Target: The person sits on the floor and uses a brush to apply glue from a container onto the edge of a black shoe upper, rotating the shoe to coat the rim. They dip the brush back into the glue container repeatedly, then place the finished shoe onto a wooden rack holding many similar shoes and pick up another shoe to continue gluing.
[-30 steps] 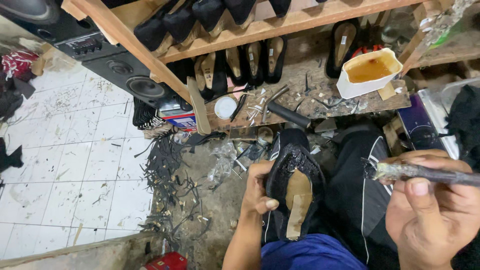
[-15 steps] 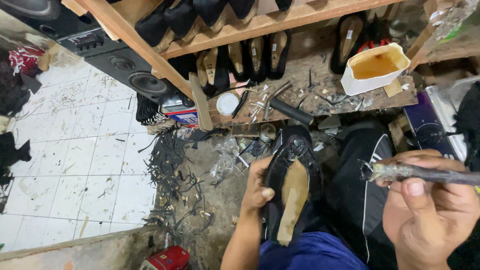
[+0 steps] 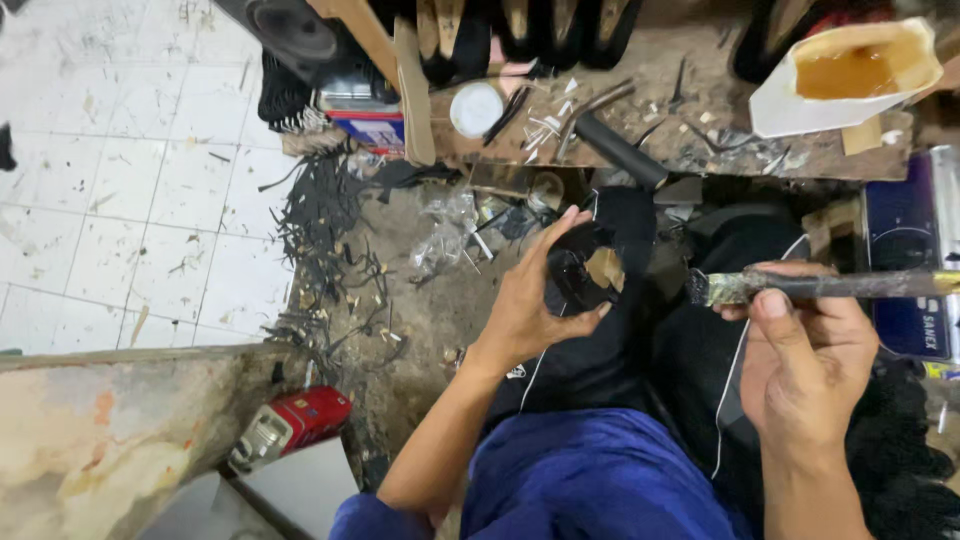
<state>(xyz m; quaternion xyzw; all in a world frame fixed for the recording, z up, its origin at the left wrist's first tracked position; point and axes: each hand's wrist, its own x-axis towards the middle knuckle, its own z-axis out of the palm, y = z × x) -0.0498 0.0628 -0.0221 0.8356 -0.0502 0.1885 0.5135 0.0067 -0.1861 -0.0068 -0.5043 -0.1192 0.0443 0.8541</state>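
Note:
My left hand (image 3: 528,300) grips a black shoe (image 3: 590,270) from its left side, fingers curled over it; the shoe is turned so only a small tan patch of its sole shows. My right hand (image 3: 805,355) holds a glue-caked brush (image 3: 790,287) level, bristles pointing left toward the shoe and a short gap away from it. A white container of amber glue (image 3: 850,75) sits on the low wooden bench (image 3: 700,150) at the upper right.
Black shoes hang in a wooden rack along the top. The bench holds a black hammer handle (image 3: 620,150), a white lid (image 3: 475,108) and scraps. Black offcuts litter the floor (image 3: 330,250). A red can (image 3: 295,425) lies lower left, a speaker (image 3: 290,30) at the top.
The shoe has been turned in my left hand, so the long tan sole now shows only as a small patch. The brush stays level; the view has dropped lower.

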